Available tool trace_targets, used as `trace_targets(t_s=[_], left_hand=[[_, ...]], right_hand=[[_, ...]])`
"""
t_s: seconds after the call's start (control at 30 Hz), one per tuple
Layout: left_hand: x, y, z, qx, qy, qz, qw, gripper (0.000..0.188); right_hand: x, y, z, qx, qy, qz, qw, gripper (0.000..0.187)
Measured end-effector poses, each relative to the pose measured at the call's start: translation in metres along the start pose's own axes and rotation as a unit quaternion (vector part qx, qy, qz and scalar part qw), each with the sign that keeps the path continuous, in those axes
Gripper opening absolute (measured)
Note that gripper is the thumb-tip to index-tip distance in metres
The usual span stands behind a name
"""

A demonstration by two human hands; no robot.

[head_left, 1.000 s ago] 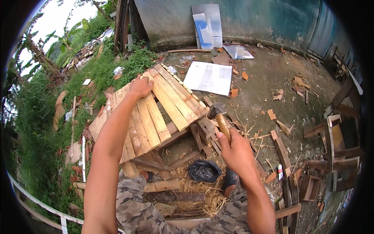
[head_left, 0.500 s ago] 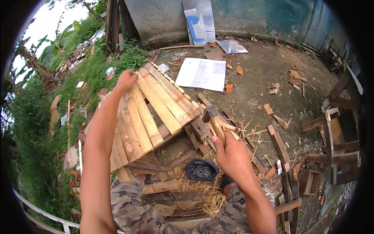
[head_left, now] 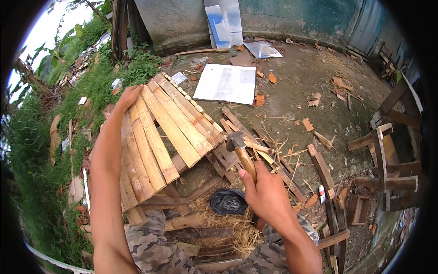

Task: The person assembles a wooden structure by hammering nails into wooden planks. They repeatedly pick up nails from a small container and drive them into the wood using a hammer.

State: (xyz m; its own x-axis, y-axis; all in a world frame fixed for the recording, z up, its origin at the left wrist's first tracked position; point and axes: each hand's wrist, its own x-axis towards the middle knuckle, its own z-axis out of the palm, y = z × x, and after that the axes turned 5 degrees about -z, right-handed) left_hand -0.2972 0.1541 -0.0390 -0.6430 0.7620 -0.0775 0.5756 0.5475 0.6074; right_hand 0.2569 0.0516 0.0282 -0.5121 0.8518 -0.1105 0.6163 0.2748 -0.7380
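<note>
My right hand is closed round the wooden handle of a hammer. Its dark metal head is raised near the right corner of a panel of light bamboo slats. At the panel's far left end, my left hand curls its fingers over the end of a bamboo slat; the fingertips are partly hidden. A narrow wedge-shaped gap shows between two of the slats. Below the panel, a black plastic bag lies open with many thin, nail-like pieces inside.
Wood offcuts and straw-like shavings litter the ground around my legs. A white board lies flat beyond the panel. Wooden frames stand at the right, grass grows at the left, and a wall runs along the back.
The view has shifted slightly, so the panel and ground sit further left. Both hands keep their grips, and the hammer stays raised by the panel's right corner.
</note>
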Motion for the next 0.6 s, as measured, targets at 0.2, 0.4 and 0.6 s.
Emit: trace_targets(t_s=[0.2,0.4,0.6], left_hand=[[0.003,0.007,-0.011,0.064,-0.041,-0.014,0.997,0.065],[0.012,0.010,-0.020,0.141,-0.042,-0.031,0.989,0.073],[0.021,0.001,-0.012,0.069,-0.048,-0.091,0.992,0.070]], right_hand=[[0.001,0.002,0.000,0.018,-0.002,-0.008,1.000,0.031],[-0.001,-0.001,-0.005,0.023,-0.015,-0.008,1.000,0.029],[-0.007,-0.002,-0.006,-0.002,-0.012,-0.034,0.999,0.029]])
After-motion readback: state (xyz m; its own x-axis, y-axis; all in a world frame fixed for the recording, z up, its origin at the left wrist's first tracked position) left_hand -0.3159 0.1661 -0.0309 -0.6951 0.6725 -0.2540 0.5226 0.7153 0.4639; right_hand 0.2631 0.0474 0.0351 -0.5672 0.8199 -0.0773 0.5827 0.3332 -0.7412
